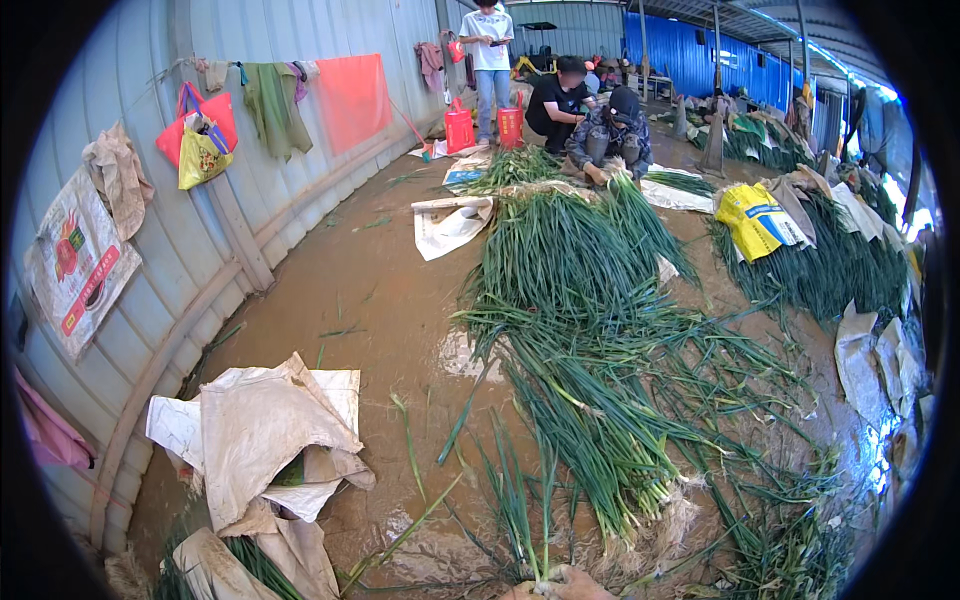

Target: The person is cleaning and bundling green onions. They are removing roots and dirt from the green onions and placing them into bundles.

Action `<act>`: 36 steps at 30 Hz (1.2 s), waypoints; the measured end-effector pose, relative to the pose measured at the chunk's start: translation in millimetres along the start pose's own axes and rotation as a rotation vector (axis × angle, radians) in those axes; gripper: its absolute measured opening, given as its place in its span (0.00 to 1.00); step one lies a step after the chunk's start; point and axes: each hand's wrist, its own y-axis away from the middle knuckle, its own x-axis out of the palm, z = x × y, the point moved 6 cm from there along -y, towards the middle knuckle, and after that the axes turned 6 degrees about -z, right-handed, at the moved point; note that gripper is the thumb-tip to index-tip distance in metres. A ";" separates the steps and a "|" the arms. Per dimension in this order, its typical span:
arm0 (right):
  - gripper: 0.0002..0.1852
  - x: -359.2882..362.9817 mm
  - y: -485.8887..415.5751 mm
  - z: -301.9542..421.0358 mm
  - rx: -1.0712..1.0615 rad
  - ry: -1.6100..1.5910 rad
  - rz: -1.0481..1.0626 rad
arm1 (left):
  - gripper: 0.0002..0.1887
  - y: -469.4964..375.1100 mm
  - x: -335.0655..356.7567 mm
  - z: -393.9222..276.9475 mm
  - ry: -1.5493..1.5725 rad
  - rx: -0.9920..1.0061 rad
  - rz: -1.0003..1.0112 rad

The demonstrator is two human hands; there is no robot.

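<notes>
At the bottom edge, my left hand (520, 592) and my right hand (579, 583) meet around the pale base of a few green onion stalks (545, 525). Their dark leaves point away from me over the wet floor; the picture's edge cuts off most of both hands. Just beyond my right hand lies a loose bunch of green onions (600, 442), its stringy white roots (671, 525) turned towards me. A large heap of green onions (555, 255) stretches out behind that bunch. Scattered leaves and stalks (780, 547) cover the floor at my right.
Woven sacks (262, 442) partly cover more green onions at the near left. Two people (559, 105) (611, 139) squat beyond the heap; another person (487, 45) stands by red buckets (459, 127). Sack-covered onion piles (817, 262) line the right. A metal wall (187, 270) bounds the left.
</notes>
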 end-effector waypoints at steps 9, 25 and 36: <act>0.12 -27.4 34.1 37.8 -0.009 -0.117 0.257 | 0.24 34.4 37.8 -28.1 0.200 -0.135 0.075; 0.12 32.8 -2.0 -4.4 -0.062 -0.455 0.341 | 0.19 27.6 -4.3 1.0 -0.039 0.059 0.231; 0.09 42.3 -5.6 -52.4 0.276 -0.607 0.046 | 0.18 21.5 -6.4 -0.8 -0.040 0.120 0.182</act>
